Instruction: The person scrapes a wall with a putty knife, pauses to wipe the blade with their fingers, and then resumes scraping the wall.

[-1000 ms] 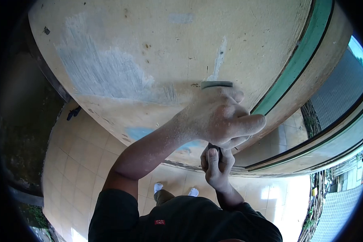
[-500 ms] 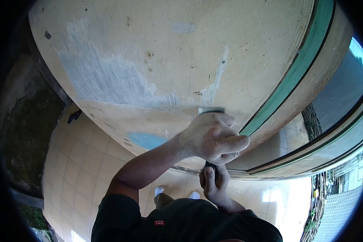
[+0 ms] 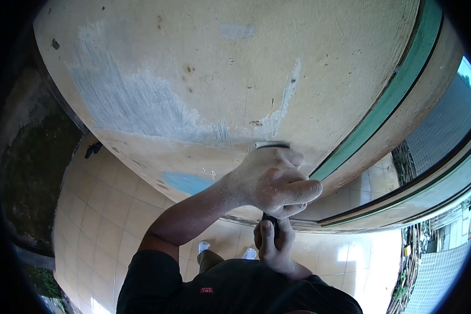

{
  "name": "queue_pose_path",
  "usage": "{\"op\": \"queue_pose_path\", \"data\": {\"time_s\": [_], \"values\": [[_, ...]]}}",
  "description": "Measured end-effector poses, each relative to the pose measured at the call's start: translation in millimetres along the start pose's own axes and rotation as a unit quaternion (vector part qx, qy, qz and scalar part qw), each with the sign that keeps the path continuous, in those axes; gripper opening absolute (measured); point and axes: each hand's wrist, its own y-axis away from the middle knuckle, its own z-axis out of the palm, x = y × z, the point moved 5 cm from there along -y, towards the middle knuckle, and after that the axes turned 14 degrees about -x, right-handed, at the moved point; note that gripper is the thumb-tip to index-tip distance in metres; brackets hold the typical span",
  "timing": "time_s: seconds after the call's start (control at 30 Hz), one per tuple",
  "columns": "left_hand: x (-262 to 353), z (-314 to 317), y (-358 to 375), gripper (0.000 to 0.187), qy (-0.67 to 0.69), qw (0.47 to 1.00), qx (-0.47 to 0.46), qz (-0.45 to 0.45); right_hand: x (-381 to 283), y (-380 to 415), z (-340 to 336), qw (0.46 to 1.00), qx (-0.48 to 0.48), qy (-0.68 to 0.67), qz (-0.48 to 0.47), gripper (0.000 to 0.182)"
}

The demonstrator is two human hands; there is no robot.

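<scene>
A scraper with a thin, wide blade [image 3: 272, 145] is held against the cream wall [image 3: 329, 110], its edge just below a narrow strip of white filler [image 3: 289, 94]. My left hand [image 3: 277, 183], coated in pale dust, is closed over the tool behind the blade and hides most of its middle. Lower down, my right hand [image 3: 276, 243] wraps around the dark handle [image 3: 269, 217], thumb lying along it. To the left of the blade, a large whitish scraped patch [image 3: 136, 102] spreads over the wall.
Green trim [image 3: 371, 125] edges the wall on the right, beside an opening. A blue paint smudge [image 3: 188, 183] sits low on the wall. Beige floor tiles [image 3: 94, 220] lie below, with dark footwear [image 3: 93, 149] at the far left and my feet [image 3: 249, 254] in white.
The view has shifted slightly. The blade looks thinner, as if tilted, at nearly the same spot on the wall. My right hand sits a little lower, showing more of the handle.
</scene>
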Motion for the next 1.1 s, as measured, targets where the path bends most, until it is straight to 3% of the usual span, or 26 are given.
{"op": "queue_pose_path", "data": {"time_s": [0.03, 0.13, 0.4, 0.53, 0.7, 0.8, 0.93, 1.0, 1.07, 1.1], "values": [[1, -14, -10, 0.026, -0.043, 0.999, -0.015, 0.003, 0, -12, 1, 0.998, -0.011, 0.033, -0.053, 0.023], [0, -28, -18, 0.027, -0.018, 1.000, 0.012, 0.019, -6, -22, 4, 0.992, -0.041, 0.062, -0.098, 0.022], [-4, -19, -14, 0.030, -0.056, 0.997, -0.051, -0.006, -13, -20, -5, 0.998, -0.053, 0.024, -0.009, 0.030], [5, -26, -14, 0.026, 0.025, 0.999, -0.017, -0.021, -13, -3, 10, 0.998, -0.038, -0.043, -0.029, 0.031], [-1, -18, -11, 0.025, -0.046, 0.998, -0.041, -0.027, -9, -10, 0, 0.999, -0.036, -0.008, -0.023, 0.032], [3, -29, -22, 0.027, -0.041, 0.998, -0.018, -0.034, -20, -23, 3, 0.996, -0.031, 0.009, -0.080, 0.033], [5, -22, -14, 0.026, 0.012, 0.999, 0.017, -0.028, -19, -9, 9, 0.997, -0.024, -0.005, -0.068, 0.034], [1, -17, -15, 0.026, 0.000, 0.999, -0.022, -0.042, -14, -10, 2, 0.999, -0.019, -0.008, -0.030, 0.036], [-2, -27, -26, 0.027, -0.027, 0.999, 0.007, -0.018, -26, -30, -1, 0.994, -0.024, 0.060, -0.083, 0.034], [-1, -32, -29, 0.027, -0.021, 0.999, 0.009, -0.025, -26, -29, 3, 0.995, -0.019, 0.033, -0.090, 0.032]]}}
